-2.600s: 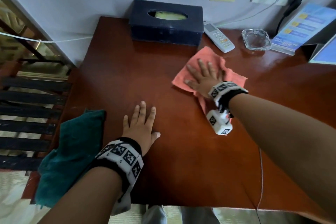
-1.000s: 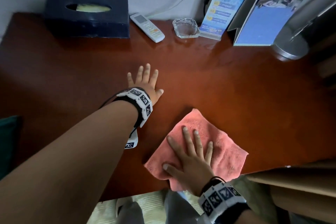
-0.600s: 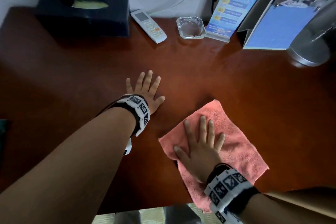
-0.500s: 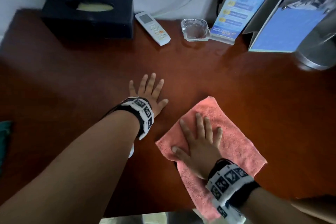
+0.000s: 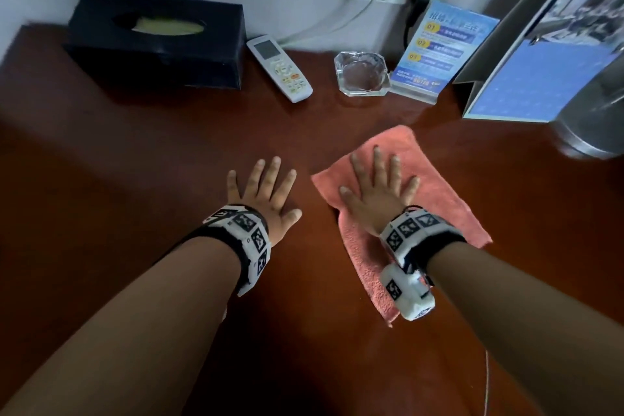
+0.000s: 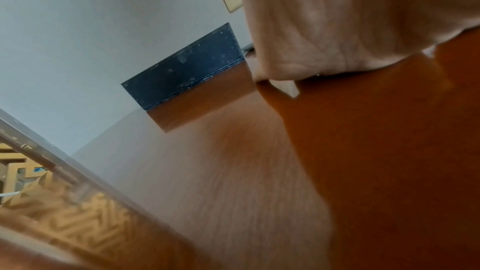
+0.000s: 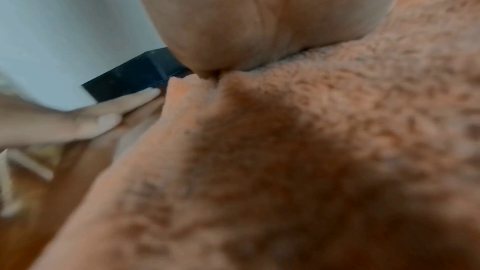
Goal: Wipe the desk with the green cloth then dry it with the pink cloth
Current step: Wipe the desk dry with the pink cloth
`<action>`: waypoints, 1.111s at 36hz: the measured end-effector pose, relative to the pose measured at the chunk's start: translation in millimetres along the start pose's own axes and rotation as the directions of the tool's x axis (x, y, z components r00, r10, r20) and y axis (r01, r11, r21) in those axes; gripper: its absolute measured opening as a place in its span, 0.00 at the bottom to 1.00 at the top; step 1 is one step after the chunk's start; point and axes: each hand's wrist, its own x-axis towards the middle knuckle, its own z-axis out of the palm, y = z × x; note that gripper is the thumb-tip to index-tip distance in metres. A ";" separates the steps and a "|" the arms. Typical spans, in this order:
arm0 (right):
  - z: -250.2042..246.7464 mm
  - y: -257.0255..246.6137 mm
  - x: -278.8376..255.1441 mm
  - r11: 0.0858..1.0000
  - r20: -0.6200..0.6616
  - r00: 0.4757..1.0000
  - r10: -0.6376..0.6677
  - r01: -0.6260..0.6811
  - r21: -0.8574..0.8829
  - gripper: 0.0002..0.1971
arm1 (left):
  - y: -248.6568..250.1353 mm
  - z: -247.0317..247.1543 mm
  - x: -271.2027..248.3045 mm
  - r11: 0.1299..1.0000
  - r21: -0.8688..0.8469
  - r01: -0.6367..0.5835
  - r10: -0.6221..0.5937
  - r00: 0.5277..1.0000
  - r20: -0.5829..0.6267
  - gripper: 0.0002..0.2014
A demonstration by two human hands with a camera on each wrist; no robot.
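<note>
The pink cloth [image 5: 435,192] lies spread on the dark red-brown desk [image 5: 141,179], right of centre. My right hand [image 5: 378,186] presses flat on it with straight, spread fingers. In the right wrist view the pink cloth [image 7: 311,151] fills most of the picture under my palm. My left hand [image 5: 266,189] rests flat on the bare desk just left of the cloth, fingers straight. In the left wrist view the palm lies against the desk [image 6: 363,151]. The green cloth is out of view.
Along the wall stand a dark tissue box [image 5: 158,40], a white remote [image 5: 280,69], a glass ashtray [image 5: 363,76], a blue leaflet stand [image 5: 435,51], a folded blue card [image 5: 526,84] and a metal lamp base [image 5: 587,135]. A thin cable [image 5: 486,382] lies near the front right.
My right hand has pushed the pink cloth away from the front edge toward the wall and slightly right. The left hand stays flat on the desk.
</note>
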 end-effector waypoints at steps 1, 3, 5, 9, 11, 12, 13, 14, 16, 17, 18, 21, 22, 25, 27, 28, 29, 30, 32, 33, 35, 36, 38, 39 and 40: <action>-0.4 -5.8 3.6 0.996 -0.008 0.996 -0.090 0.090 -0.025 0.31 | 0.0 -0.8 -0.5 1.000 0.005 0.000 0.000 1.000 0.006 0.33; -3.5 -17.1 13.2 0.967 -0.015 0.969 -0.245 0.243 -0.069 0.29 | 0.4 -2.6 -1.4 1.000 0.014 0.000 0.000 1.000 0.021 0.33; -7.5 -26.5 24.2 0.933 0.008 0.939 -0.343 0.342 -0.112 0.28 | 0.5 -3.5 -1.6 1.000 0.026 -0.002 0.001 0.999 0.038 0.33; -12.2 -32.7 40.5 0.867 0.077 0.891 -0.448 0.454 -0.208 0.28 | -0.7 -3.4 0.3 1.000 0.024 -0.005 0.004 0.999 0.050 0.33; -14.3 -28.5 45.5 0.854 0.093 0.880 -0.466 0.475 -0.214 0.29 | -1.3 -3.2 -0.1 1.000 0.023 -0.005 0.004 0.999 0.051 0.33; -17.2 -23.7 49.6 0.857 0.096 0.880 -0.464 0.474 -0.201 0.30 | -1.3 -3.5 -0.3 1.000 0.023 -0.005 0.004 0.999 0.053 0.33; -21.0 -17.0 55.2 0.870 0.091 0.889 -0.449 0.459 -0.182 0.30 | -1.0 -3.6 -0.6 1.000 0.022 -0.005 0.004 0.999 0.052 0.33; -25.8 -8.6 61.8 0.894 0.074 0.907 -0.414 0.421 -0.155 0.31 | -0.9 -3.4 -0.9 1.000 0.020 -0.007 0.006 0.999 0.049 0.32; -36.0 13.5 76.3 0.948 0.027 0.953 -0.302 0.303 -0.095 0.33 | -1.3 -2.5 -0.8 1.000 0.016 -0.015 0.014 0.999 0.036 0.32; -40.5 25.9 82.3 0.969 0.010 0.972 -0.236 0.237 -0.076 0.34 | -2.0 -2.1 -0.7 1.000 0.015 -0.018 0.017 0.999 0.036 0.32; -44.0 39.3 86.5 0.983 -0.001 0.986 -0.169 0.169 -0.067 0.35 | -2.6 -1.4 -0.8 1.000 0.013 -0.019 0.019 0.999 0.039 0.32; -52.1 76.9 89.5 0.999 -0.065 0.998 0.022 -0.023 -0.022 0.36 | -2.6 -1.1 -0.3 1.000 0.009 -0.014 0.014 0.999 0.041 0.32; -53.8 86.0 89.3 0.998 -0.091 0.994 0.067 -0.067 -0.001 0.37 | -2.2 -1.2 -0.3 1.000 0.008 -0.011 0.011 0.999 0.041 0.32; -56.6 90.4 87.3 0.991 -0.127 0.983 0.135 -0.132 0.039 0.38 | -1.4 -1.4 -0.2 1.000 0.012 -0.005 0.004 0.999 0.038 0.34; -54.0 76.2 85.6 0.988 -0.104 0.983 0.150 -0.146 0.050 0.37 | -1.3 -1.9 -0.5 1.000 0.018 -0.001 0.000 0.999 0.033 0.34; -49.8 67.3 84.9 0.990 -0.108 0.984 0.140 -0.137 0.035 0.37 | -1.2 -2.2 -0.8 1.000 0.016 0.001 -0.001 1.000 0.031 0.34; -46.6 57.3 83.0 0.994 -0.116 0.988 0.106 -0.107 0.001 0.39 | -1.1 -2.5 -0.5 1.000 0.014 0.003 -0.003 0.999 0.032 0.34; -43.0 46.8 80.6 0.998 -0.107 0.993 0.050 -0.054 -0.034 0.42 | -0.9 -3.1 -0.9 1.000 0.012 0.005 -0.006 0.999 0.032 0.34; -35.0 25.6 74.0 0.993 -0.065 0.996 -0.066 0.059 -0.102 0.41 | -1.5 -1.8 -0.5 1.000 0.004 0.005 -0.006 1.000 0.025 0.35; -31.2 14.6 68.8 0.985 -0.046 0.992 -0.115 0.108 -0.131 0.37 | -2.0 -0.7 0.0 1.000 -0.002 0.005 -0.005 1.000 0.022 0.35; -25.4 -6.0 57.2 0.963 0.011 0.975 -0.223 0.222 -0.156 0.33 | -2.6 0.2 1.3 1.000 0.001 0.003 -0.004 1.000 0.020 0.37; -21.2 -16.3 52.4 0.943 0.054 0.956 -0.287 0.292 -0.159 0.33 | -2.9 0.3 2.0 1.000 0.005 0.005 -0.005 1.000 0.026 0.37; -16.2 -32.0 43.1 0.894 0.122 0.905 -0.407 0.422 -0.151 0.32 | -2.2 -0.1 2.7 1.000 0.011 0.014 -0.014 0.999 0.046 0.36; -14.3 -36.2 41.4 0.874 0.129 0.886 -0.445 0.461 -0.150 0.32 | -1.8 -0.6 3.1 1.000 0.015 0.016 -0.017 0.999 0.049 0.35; -13.5 -36.3 41.9 0.861 0.123 0.874 -0.470 0.485 -0.156 0.32 | -1.1 -1.7 2.7 1.000 0.023 0.019 -0.020 0.999 0.048 0.34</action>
